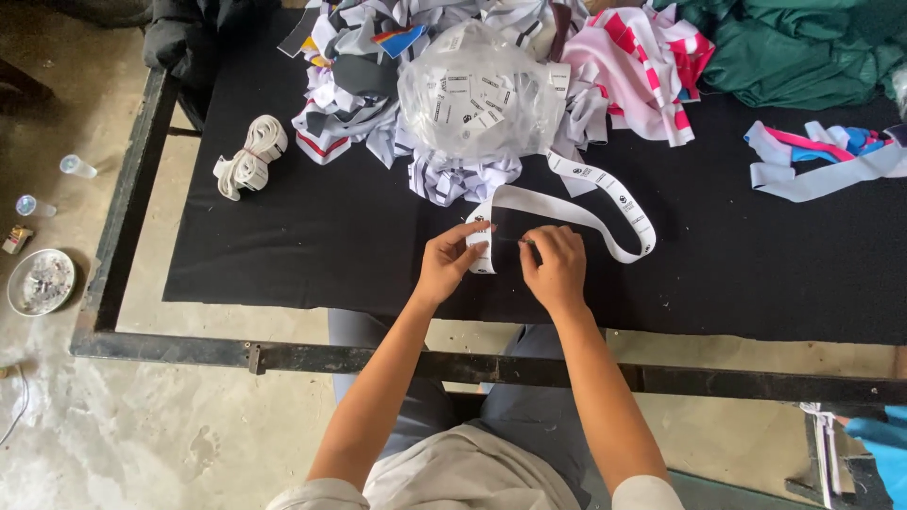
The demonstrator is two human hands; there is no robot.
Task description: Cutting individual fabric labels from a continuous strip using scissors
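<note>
White ribbon [567, 212], printed with small dark marks, loops across the black cloth that covers the surface [312, 255] in front of me. Looking down from my head, my left hand [452, 260] pinches the near end of that ribbon between thumb and fingertips, holding it flat against the cloth so it does not curl. My right hand [557, 267] sits just beside it, fingers curled down and pressed together on the ribbon; what it grips under the fingers I cannot tell. The ribbon runs out to the right, bends back and leads up toward a clear plastic bag [480, 90] full of small tags, which rests on a heap of striped fabric scraps [378, 113]. A rolled bundle of white ribbon [250, 156] lies well apart to the left, near the edge. Green cloth [803, 47] is piled at the far right corner.
</note>
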